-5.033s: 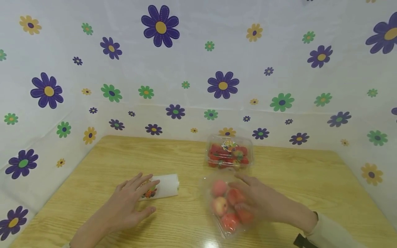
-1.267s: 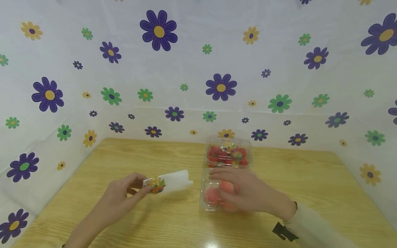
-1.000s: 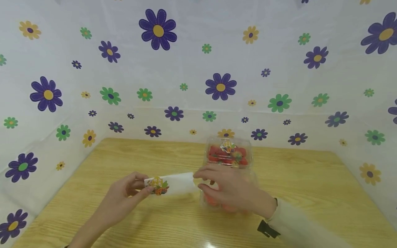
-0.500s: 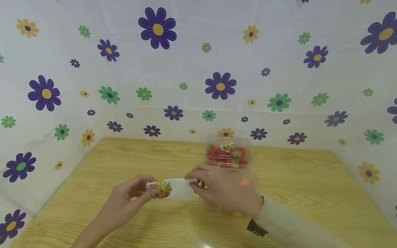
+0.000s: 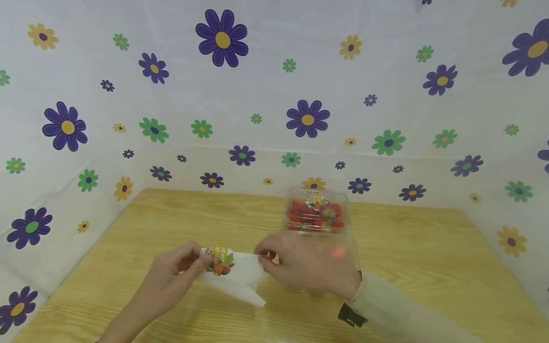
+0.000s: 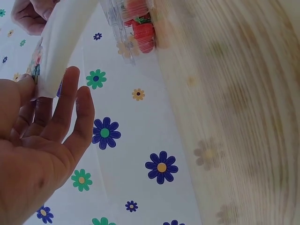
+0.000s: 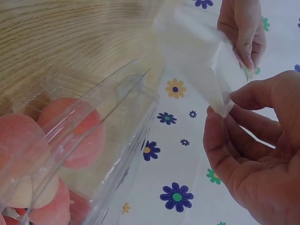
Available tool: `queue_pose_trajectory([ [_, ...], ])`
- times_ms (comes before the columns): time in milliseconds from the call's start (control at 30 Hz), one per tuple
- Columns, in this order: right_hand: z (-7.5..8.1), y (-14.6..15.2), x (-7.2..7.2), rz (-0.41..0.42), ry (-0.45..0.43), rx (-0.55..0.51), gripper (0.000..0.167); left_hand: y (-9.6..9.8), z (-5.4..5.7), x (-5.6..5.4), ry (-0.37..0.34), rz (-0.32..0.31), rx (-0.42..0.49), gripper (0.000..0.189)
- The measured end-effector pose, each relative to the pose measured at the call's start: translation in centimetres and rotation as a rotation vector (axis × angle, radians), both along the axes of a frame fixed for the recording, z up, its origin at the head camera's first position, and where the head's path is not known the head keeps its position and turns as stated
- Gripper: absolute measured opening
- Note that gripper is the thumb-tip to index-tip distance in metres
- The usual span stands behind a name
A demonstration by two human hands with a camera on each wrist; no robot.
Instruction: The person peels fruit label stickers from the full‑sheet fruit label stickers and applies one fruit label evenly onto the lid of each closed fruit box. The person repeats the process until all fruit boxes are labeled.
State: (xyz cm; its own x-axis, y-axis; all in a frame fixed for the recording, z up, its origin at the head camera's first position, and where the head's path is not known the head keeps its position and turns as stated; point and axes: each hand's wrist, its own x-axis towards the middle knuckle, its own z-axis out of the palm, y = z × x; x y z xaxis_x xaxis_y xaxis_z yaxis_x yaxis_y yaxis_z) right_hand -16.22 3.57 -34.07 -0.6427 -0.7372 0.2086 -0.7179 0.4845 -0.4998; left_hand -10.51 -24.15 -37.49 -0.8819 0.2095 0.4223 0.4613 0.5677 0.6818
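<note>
A white sheet of sticker backing paper [image 5: 244, 267] with a colourful fruit label [image 5: 220, 262] at its left end is stretched between the two hands above the table. My left hand [image 5: 173, 271] pinches the label end, thumb in front. Thumb and fingers of my right hand [image 7: 262, 145] pinch a corner at the other end. A loose flap of the paper hangs toward the table front. Behind the right hand stands a clear plastic fruit box [image 7: 149, 101] with peaches [image 7: 77, 133], mostly hidden by that hand in the head view.
Behind the peaches, a closed clear box [image 5: 296, 194] of strawberries [image 5: 300, 219] carries a similar fruit label [image 5: 316, 203] on its lid. The wood-grain table [image 5: 206, 214] ends at a white flower-print sheet [image 5: 266, 85] at the back and sides.
The peach box moved back beside the strawberry box. My left hand lifted the sticker paper off the table; my right hand left the box and took the paper's right end. A flap swung down.
</note>
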Motion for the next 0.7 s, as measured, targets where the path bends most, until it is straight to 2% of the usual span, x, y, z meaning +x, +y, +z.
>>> queue_pose_trajectory([
  [167,0.3,-0.2,0.2,-0.029,0.088,0.032,0.026,-0.1,0.0,0.0,0.041,0.022,-0.028,0.016],
  [333,0.8,-1.1,0.1,-0.008,0.103,0.058,0.029,0.2,-0.2,-0.4,0.126,-0.02,-0.051,0.015],
  [500,0.6,-2.3,0.2,0.033,0.15,-0.048,0.023,0.7,-0.1,-0.3,0.169,-0.059,-0.066,0.023],
  [633,0.6,-3.0,0.2,0.084,0.175,-0.138,0.013,0.8,0.1,-0.2,0.161,-0.051,-0.092,0.024],
  [700,0.5,-3.2,0.2,0.094,0.165,-0.172,0.007,0.8,0.2,-0.1,0.13,-0.038,-0.11,0.021],
])
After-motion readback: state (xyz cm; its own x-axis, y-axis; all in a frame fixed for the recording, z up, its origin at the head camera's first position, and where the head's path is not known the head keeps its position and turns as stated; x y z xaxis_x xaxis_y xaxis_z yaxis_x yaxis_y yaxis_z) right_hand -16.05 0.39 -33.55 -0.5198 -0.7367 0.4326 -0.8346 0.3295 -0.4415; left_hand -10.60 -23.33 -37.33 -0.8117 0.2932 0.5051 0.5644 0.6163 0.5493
